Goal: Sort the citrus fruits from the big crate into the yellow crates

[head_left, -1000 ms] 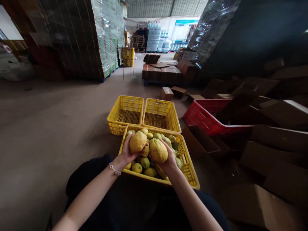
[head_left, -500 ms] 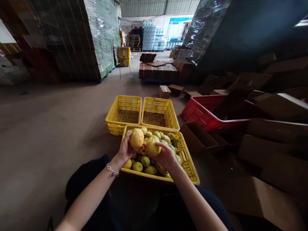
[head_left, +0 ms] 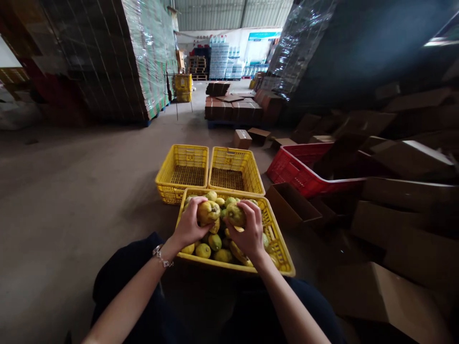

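Head view: one yellow fruit (head_left: 208, 212), left fingers clamped on its side; one greener fruit (head_left: 235, 215), right fingers curved round it; both above the filled yellow crate (head_left: 182, 217), apart from each other. Handling, by judgement: firm, moderately heavy, knobbly rind giving fair grip, liable to bruise if dropped; best taken round the widest part, thumb opposite fingers. Beyond the filled crate, two bare-bottomed yellow crates (head_left: 181, 186) side by side; right of it, a red crate (head_left: 296, 174).

The fruit pile's (head_left: 215, 242) lower layers are hidden beneath upper fruit.
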### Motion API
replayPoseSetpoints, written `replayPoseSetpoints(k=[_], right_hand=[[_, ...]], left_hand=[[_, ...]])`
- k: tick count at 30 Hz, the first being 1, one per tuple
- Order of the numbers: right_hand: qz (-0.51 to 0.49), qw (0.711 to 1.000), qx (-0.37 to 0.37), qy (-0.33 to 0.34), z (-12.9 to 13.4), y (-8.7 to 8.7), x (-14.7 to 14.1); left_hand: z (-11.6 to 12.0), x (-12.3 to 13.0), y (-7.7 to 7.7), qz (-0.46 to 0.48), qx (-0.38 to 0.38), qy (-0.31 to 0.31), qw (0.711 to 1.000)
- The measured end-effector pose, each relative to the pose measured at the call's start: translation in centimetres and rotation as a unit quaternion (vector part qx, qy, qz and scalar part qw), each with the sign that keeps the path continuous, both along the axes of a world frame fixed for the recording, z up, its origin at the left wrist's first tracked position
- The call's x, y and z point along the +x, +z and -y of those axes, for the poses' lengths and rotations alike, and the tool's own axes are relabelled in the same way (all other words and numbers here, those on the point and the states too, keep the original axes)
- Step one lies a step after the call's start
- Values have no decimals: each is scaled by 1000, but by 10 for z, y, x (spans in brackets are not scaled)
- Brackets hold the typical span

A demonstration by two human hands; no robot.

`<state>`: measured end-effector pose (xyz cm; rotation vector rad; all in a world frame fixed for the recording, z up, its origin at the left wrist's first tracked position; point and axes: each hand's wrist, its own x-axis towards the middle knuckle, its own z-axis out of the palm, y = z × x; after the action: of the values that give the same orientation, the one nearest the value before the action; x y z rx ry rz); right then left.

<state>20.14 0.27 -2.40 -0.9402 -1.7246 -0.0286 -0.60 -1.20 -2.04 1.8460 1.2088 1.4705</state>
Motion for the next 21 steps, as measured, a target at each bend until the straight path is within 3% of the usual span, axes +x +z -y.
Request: replayPoseSetpoints(k=[4,11,21], right_hand=[[32,997,68,5,0,-3,1],[37,997,54,39,1,-8,3],[0,996,66,59,2,0,-1]], left_hand=[[2,2,6,91,-19,-30,995],[8,3,14,229,-157,-42,960],[8,2,15,213,-141,-81,964]])
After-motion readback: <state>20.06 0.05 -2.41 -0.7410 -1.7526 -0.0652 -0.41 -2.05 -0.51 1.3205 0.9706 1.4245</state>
